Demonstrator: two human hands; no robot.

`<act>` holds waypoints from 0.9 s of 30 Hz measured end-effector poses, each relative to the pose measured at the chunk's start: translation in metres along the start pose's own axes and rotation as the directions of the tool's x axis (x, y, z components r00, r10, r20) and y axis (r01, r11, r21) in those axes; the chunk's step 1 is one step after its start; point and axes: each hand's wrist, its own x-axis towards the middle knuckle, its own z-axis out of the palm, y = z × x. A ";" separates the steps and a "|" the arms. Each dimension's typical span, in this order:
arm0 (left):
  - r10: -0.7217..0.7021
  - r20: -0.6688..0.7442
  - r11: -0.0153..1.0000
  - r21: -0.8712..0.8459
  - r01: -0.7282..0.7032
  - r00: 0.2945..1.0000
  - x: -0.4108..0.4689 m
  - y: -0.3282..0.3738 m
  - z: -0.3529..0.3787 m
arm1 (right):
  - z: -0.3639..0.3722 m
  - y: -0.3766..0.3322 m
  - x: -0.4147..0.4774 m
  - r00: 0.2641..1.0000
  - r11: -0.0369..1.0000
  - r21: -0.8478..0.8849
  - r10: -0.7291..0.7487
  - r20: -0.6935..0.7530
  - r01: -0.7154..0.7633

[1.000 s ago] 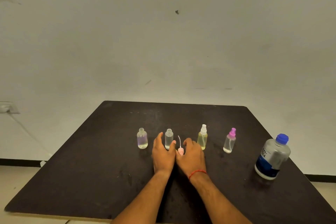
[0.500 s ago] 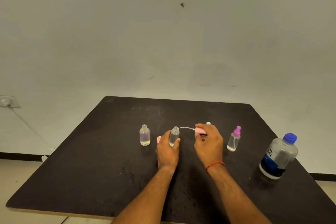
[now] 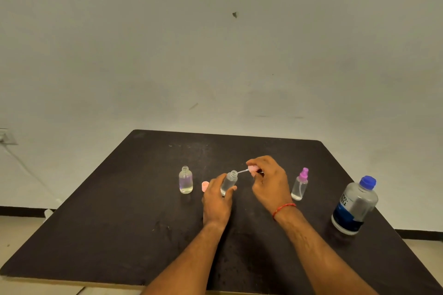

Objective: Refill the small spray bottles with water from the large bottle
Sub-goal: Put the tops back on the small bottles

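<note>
Open bottle (image 3: 229, 182) clasped by the left grip (image 3: 217, 199), pink sprayer (image 3: 253, 169) pinched by the right grip (image 3: 269, 182), its tube (image 3: 242, 171) tip set at the bottle's mouth

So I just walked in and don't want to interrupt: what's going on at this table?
At a dark table, a person's left hand grips an open clear bottle while the right hand pinches a pink spray head, its dip tube at that bottle's mouth. A second open bottle stands to its left, a purple-topped bottle to the right. The large bottle sits capped, far right.
</note>
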 end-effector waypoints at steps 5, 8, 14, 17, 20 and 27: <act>0.002 0.047 1.000 -0.008 -0.002 0.999 -0.001 0.000 0.001 | 0.007 -0.007 0.011 0.953 0.997 -0.034 0.072 0.295 -0.065; 0.012 0.059 1.000 0.007 -0.013 0.998 -0.001 -0.003 0.002 | 0.014 -0.007 0.018 0.926 0.992 -0.024 0.126 0.356 -0.126; 0.039 0.066 0.999 -0.020 -0.037 0.997 0.000 -0.002 0.000 | 0.025 -0.005 0.021 0.927 0.981 0.021 0.174 0.332 -0.192; 0.041 0.065 0.999 -0.023 -0.040 0.997 -0.001 -0.002 0.001 | 0.028 -0.002 0.020 0.922 0.967 0.045 0.226 0.314 -0.252; 0.032 0.073 0.999 -0.036 -0.029 0.997 0.000 -0.003 0.002 | 0.031 -0.002 0.016 0.918 0.950 0.077 0.270 0.289 -0.303; 0.018 0.076 0.999 -0.034 -0.015 0.997 0.001 -0.005 0.003 | 0.038 -0.002 0.013 0.914 0.933 0.001 0.351 0.205 -0.359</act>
